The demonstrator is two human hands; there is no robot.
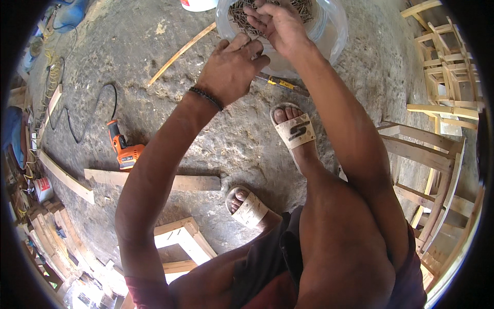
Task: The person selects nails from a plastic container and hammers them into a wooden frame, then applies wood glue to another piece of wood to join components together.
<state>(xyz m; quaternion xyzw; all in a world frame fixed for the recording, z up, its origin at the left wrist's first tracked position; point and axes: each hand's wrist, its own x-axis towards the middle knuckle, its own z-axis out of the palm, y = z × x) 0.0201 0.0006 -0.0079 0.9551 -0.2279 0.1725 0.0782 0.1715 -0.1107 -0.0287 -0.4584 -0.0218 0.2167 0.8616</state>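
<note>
Nails [238,16] in tub [337,44], upper centre of frame; right hand [280,24] above, fingers loosely spread; left hand [231,66] curled beside tub, cannot tell if holding; best pinch few, avoiding points.

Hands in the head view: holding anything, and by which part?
Cannot be told: no held thing shows clearly in the left hand or the right hand.
</note>
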